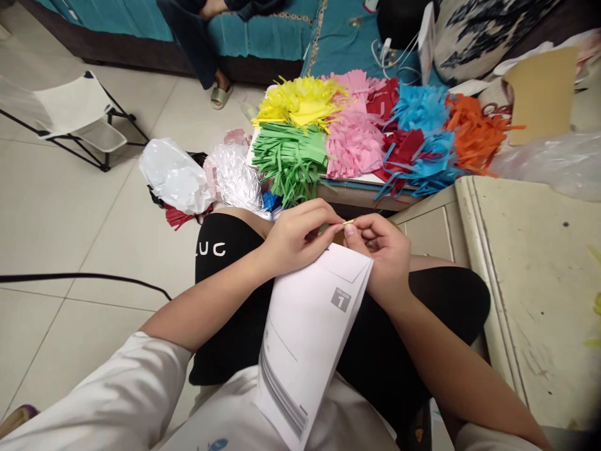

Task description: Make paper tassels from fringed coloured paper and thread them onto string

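Note:
Over my lap, my left hand (300, 235) and my right hand (387, 257) meet with their fingertips pinched together. Between them is a small pale-yellow strip (348, 222), mostly covered by the fingers, so its exact kind cannot be made out. A white printed paper packet (312, 326), with a grey square marked 1, leans on my lap and shirt. Its top end lies just below both hands, close to my right wrist. Beyond my hands lie bundles of cut fringe: green (288, 156), yellow (300, 103) and pink (354, 144).
Blue fringe (427, 150) and orange fringe (474, 134) lie farther right. A worn cream cabinet (539, 282) stands at my right. White plastic bags (173, 175) sit on the floor at left, near a folding stool (77, 106). Another person's leg (192, 37) hangs off the teal sofa (263, 34).

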